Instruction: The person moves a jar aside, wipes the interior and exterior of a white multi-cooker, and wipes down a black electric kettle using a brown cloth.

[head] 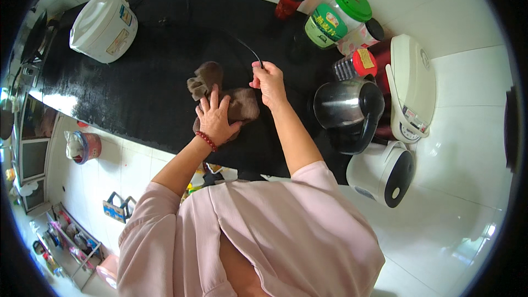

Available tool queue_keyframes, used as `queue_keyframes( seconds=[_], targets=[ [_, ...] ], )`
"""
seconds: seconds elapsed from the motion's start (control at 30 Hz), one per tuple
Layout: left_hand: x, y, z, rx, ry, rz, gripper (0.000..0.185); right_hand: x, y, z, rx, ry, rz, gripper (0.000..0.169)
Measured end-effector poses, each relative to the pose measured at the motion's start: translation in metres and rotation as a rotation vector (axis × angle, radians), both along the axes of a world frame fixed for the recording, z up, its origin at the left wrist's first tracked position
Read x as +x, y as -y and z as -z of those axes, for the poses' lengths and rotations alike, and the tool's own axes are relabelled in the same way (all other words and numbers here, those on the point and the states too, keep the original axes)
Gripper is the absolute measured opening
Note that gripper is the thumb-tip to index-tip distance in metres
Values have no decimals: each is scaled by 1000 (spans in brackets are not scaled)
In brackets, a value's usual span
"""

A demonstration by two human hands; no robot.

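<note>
My left hand (216, 119) lies with spread fingers on a crumpled brown cloth (243, 105), pressing it onto the black countertop (161, 82). A red bead bracelet (206, 140) is around that wrist. To the right, my right hand (268, 80) pinches a thin black cord (248, 46) between thumb and fingers, just above the counter. The cord runs up and left from the hand until it fades against the dark surface. Part of the cloth bunches up beyond my left fingertips.
A white rice cooker (105, 27) stands at the far left. On the right are a steel kettle (342, 105), a green-lidded plastic jar (336, 18), a red container with a black lid (290, 2), a cream electric water dispenser (414, 86) and a white appliance (377, 173). A bucket (88, 148) stands on the floor.
</note>
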State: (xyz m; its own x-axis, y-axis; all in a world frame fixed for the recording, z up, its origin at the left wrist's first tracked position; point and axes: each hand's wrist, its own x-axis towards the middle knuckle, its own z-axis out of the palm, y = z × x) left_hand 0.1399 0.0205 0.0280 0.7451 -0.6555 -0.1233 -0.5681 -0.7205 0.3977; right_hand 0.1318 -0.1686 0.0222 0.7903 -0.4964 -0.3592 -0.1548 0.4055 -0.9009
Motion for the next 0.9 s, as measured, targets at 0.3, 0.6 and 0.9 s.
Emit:
queue_keyframes(
  seconds=[0.3,0.6,0.9],
  targets=[
    [20,64,18,-298,46,395,61,-17,42,-9,71,551,289,13],
    [89,63,-3,125,96,125,60,-15,88,-24,58,427,500,24],
    [187,-113,51,131,188,-594,60,-3,95,0,93,106,430,12]
  ],
)
